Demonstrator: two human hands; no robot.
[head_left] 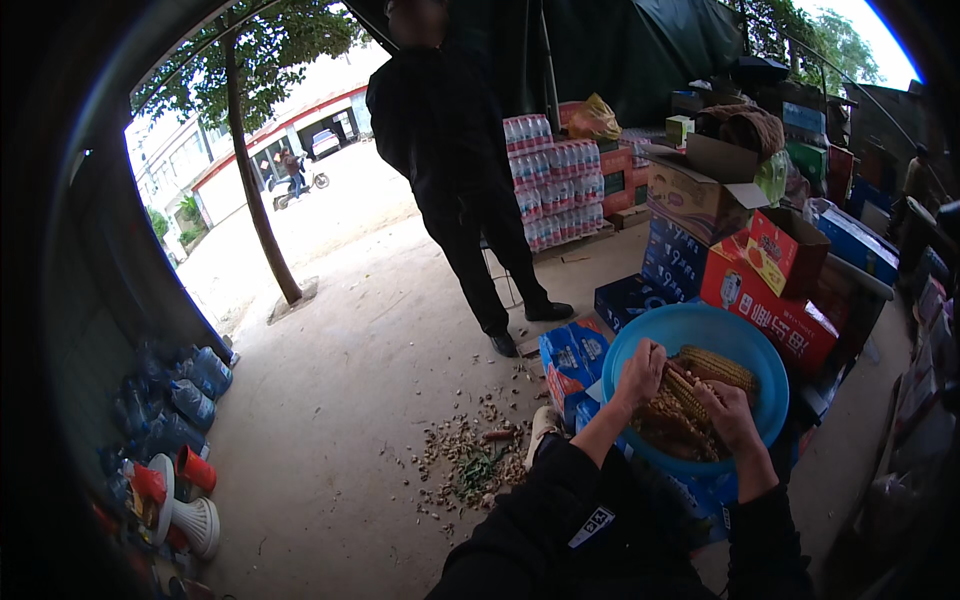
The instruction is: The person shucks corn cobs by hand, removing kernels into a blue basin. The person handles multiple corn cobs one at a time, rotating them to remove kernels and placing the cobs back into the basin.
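Note:
A blue plastic basin rests on stacked cartons before me, holding corn cobs and loose kernels. Over its left part, my left hand grips the upper end of a partly shelled corn cob. My right hand is closed around the lower right side of the same cob, its thumb against the kernels. Behind the held cob lie other cobs with yellow kernels on them. More kernels lie under my hands, where the bottom of the basin is hidden.
A person in dark clothes stands beyond the basin. Cartons, among them a red box, crowd the right side. Bottled water packs stand behind. Shells and scraps litter the floor left of my shoe; plastic jugs lie far left.

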